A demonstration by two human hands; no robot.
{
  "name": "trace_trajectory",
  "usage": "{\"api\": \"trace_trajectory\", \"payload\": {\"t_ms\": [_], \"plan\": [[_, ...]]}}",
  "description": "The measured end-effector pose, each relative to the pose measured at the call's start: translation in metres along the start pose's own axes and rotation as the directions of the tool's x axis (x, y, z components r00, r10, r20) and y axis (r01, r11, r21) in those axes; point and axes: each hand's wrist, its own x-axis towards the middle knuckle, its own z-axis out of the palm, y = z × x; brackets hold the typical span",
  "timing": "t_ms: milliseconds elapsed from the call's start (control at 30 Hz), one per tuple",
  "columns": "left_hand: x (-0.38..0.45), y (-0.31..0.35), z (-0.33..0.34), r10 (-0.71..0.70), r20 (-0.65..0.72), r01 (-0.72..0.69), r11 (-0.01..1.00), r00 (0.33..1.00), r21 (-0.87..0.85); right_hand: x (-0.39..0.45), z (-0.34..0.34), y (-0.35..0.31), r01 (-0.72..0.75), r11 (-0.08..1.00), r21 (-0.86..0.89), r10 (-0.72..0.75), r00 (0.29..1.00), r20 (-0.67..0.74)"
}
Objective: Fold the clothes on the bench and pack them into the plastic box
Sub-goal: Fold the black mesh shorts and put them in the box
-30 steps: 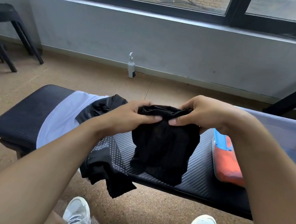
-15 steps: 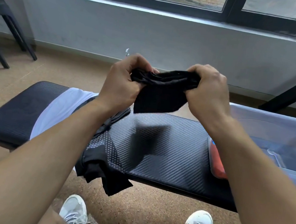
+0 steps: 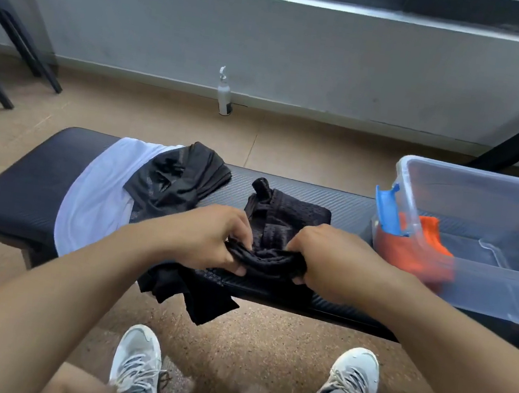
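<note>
Both hands, left (image 3: 209,239) and right (image 3: 326,258), pinch the near edge of a small black mesh garment (image 3: 284,222) lying on the padded black bench (image 3: 22,185); light, limp fabric, likely best gripped at corners.

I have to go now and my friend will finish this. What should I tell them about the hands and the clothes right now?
Left hand and right hand both grip the near edge of the black mesh garment, which lies bunched on the bench, not yet folded.
The white garment and a dark grey garment lie unfolded at the left; another black piece hangs off the front edge.
The plastic box stands on the right end, with an orange garment already inside.
Left to do: fold the mesh one, then the others, and pack them all.
</note>
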Motion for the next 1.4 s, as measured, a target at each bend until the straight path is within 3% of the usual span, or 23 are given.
{"api": "trace_trajectory", "payload": {"t_ms": [100,267,333,500,633,833,967,1100,1233,1400], "plan": [[-0.003,0.004,0.002,0.02,0.107,-0.021,1.0,0.994,0.0,0.0,-0.001,0.007,0.043,0.998,0.05,-0.048,0.993,0.106],[-0.006,0.01,-0.002,0.005,0.257,0.041,0.984,0.966,-0.174,0.002,-0.008,0.018,0.038,0.974,0.222,-0.089,0.97,0.224],[-0.004,0.006,-0.005,-0.03,0.204,0.074,0.975,0.979,-0.211,0.004,-0.009,0.022,0.009,0.965,0.262,-0.057,0.983,0.174],[0.013,-0.007,-0.011,-0.111,-0.135,0.063,0.947,0.985,-0.316,0.018,-0.008,0.03,-0.083,0.943,0.323,0.105,0.993,-0.05],[0.032,-0.018,-0.003,-0.164,-0.183,0.11,0.956,0.969,-0.273,0.031,-0.004,0.032,-0.173,0.931,0.322,0.236,0.957,-0.171],[0.052,-0.029,0.005,-0.221,-0.223,0.141,0.934,0.949,-0.327,0.055,0.01,0.032,-0.28,0.95,0.142,0.293,0.952,-0.086],[0.053,-0.024,0.005,-0.197,-0.193,0.123,0.932,0.961,-0.342,0.061,0.007,0.038,-0.259,0.926,0.276,0.264,0.964,0.018],[0.058,-0.023,0.01,-0.228,-0.252,0.131,0.927,0.941,-0.351,0.066,0.011,0.041,-0.221,0.928,0.299,0.222,0.975,0.031],[0.063,-0.023,0.013,-0.349,-0.254,0.227,0.884,0.902,-0.408,0.071,0.017,0.045,-0.252,0.94,0.228,0.247,0.968,0.055],[0.067,-0.029,0.016,-0.444,-0.242,0.395,0.89,0.863,-0.227,0.076,0.02,0.046,-0.257,0.949,0.184,0.261,0.965,0.003]]}}
